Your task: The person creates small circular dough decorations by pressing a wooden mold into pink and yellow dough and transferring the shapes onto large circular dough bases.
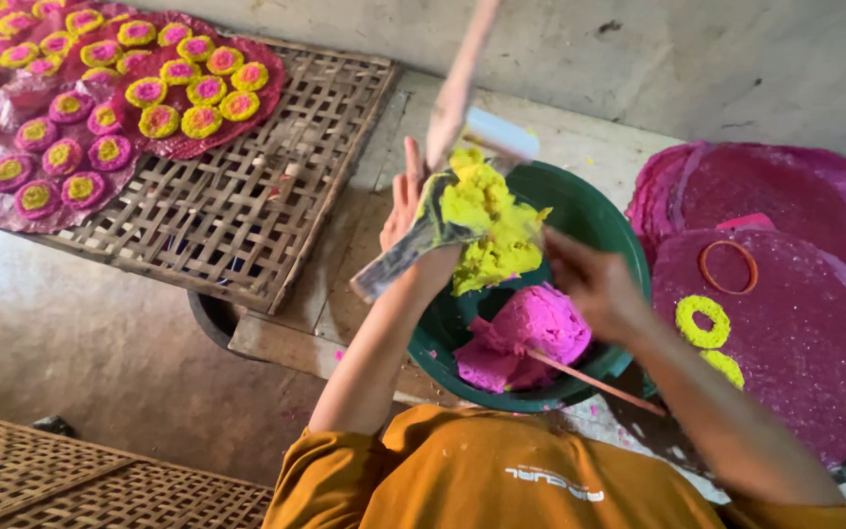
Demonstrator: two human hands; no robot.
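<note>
Left hand [405, 211] mostly hidden behind flat tool [413, 250] and yellow dough [490, 220]. Stick [462, 69] blurred, cut off at top edge. Right hand [589, 284] fingers blurred.

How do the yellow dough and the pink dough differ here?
The yellow dough is crumbly and heaped on a flat tool held up by the left hand; the pink dough is a smoother lump lying low in the green bowl. The right hand reaches the yellow dough, not the pink dough. Both are brightly coloured soft masses.
</note>
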